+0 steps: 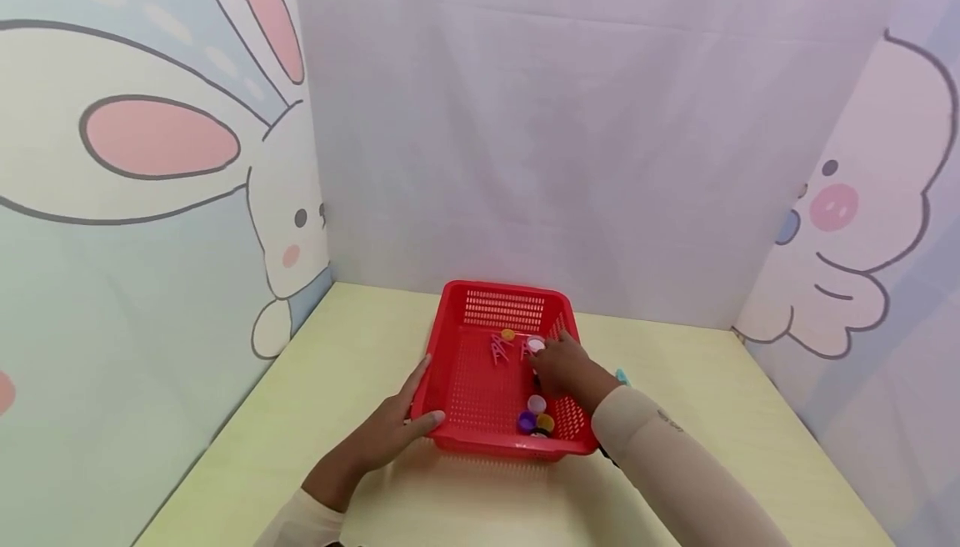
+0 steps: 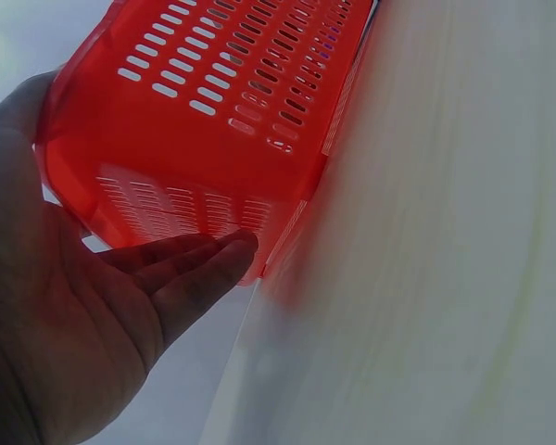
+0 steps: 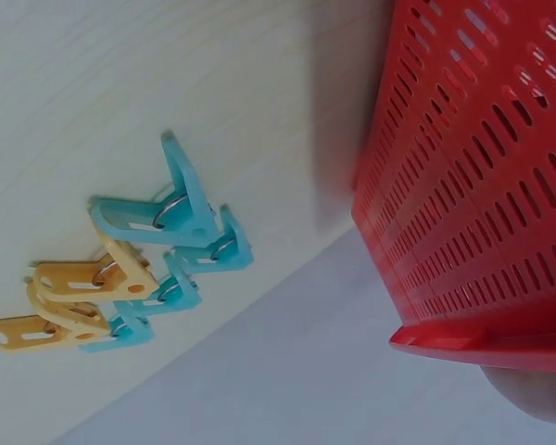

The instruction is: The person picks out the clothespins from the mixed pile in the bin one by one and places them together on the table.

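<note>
A red plastic basket [image 1: 480, 450] with slotted walls stands on the table. My left hand [image 1: 386, 433] holds its near left corner, thumb over the rim and fingers along the outer wall, as the left wrist view shows. My right hand [image 1: 561, 368] reaches over the right rim into the basket, fingers down by a white round cap [image 1: 536, 344]; whether it grips anything is hidden. Pink clothespins [image 1: 498, 349] and a small yellow cap [image 1: 507, 334] lie farther back. Near the front right corner are a pale pink cap [image 1: 536, 403], a purple cap [image 1: 527, 422] and another yellow cap [image 1: 545, 423].
Right of the basket, teal clothespins [image 3: 171, 209] and yellow clothespins [image 3: 97, 275] lie grouped on the pale table [image 1: 697, 414]. A plain white curtain [image 1: 525, 130] hangs behind, and cartoon-printed panels [image 1: 150, 280] stand at both sides.
</note>
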`<action>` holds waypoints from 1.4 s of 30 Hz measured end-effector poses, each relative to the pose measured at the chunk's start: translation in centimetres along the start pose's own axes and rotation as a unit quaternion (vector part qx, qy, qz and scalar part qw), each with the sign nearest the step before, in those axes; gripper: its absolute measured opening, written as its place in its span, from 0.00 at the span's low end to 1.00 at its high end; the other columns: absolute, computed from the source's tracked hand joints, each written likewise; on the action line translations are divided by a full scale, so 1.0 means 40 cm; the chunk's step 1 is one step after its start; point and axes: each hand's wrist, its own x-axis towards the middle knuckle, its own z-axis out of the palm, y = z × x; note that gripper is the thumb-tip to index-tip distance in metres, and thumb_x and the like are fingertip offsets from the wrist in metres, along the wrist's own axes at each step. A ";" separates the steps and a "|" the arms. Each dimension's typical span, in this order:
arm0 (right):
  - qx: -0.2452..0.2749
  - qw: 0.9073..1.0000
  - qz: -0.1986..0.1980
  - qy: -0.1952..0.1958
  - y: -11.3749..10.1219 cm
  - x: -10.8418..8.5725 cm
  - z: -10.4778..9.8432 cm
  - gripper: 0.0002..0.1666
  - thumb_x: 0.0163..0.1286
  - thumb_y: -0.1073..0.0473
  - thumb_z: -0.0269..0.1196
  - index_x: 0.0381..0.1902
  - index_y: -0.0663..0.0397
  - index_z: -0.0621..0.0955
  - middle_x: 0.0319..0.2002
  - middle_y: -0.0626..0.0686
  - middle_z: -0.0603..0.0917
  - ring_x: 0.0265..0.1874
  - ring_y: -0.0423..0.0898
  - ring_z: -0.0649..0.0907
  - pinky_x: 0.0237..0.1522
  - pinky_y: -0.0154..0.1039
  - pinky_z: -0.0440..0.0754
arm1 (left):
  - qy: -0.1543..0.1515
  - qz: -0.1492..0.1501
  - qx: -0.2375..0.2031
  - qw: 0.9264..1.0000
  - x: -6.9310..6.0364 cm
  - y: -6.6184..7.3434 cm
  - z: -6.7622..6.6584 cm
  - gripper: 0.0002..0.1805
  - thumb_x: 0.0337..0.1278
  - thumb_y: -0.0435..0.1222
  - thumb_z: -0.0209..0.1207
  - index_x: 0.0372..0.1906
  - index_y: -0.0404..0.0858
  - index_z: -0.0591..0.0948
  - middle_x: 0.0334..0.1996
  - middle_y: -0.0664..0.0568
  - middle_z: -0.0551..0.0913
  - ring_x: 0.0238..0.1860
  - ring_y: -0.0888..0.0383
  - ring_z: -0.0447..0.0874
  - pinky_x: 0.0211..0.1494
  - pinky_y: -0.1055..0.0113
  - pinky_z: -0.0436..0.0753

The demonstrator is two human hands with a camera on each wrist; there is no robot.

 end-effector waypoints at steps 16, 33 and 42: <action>0.014 1.000 0.003 0.008 0.005 0.007 0.008 0.34 0.46 0.45 0.89 0.53 0.29 0.89 0.44 0.41 0.93 0.50 0.46 0.89 0.73 0.55 0.76 | 0.001 -0.001 0.000 1.000 0.003 0.004 0.003 0.60 0.68 0.52 0.70 0.91 0.51 0.42 0.72 0.38 0.76 0.68 0.46 0.79 0.56 0.59 0.93; 0.166 0.984 0.021 0.060 0.009 0.003 0.000 0.20 0.58 0.49 0.84 0.47 0.44 0.93 0.31 0.42 0.91 0.29 0.45 0.91 0.40 0.53 0.96 | -0.001 0.000 0.001 1.000 0.004 -0.002 0.000 0.58 0.71 0.51 0.67 0.91 0.52 0.42 0.72 0.38 0.77 0.67 0.46 0.81 0.57 0.58 0.93; 0.184 0.976 -0.044 0.106 0.013 -0.001 0.008 0.15 0.60 0.56 0.83 0.45 0.48 0.93 0.33 0.46 0.92 0.33 0.46 0.92 0.42 0.50 0.96 | -0.002 -0.002 -0.001 1.000 0.003 -0.001 0.001 0.59 0.69 0.52 0.69 0.91 0.52 0.42 0.72 0.38 0.76 0.68 0.46 0.80 0.57 0.58 0.93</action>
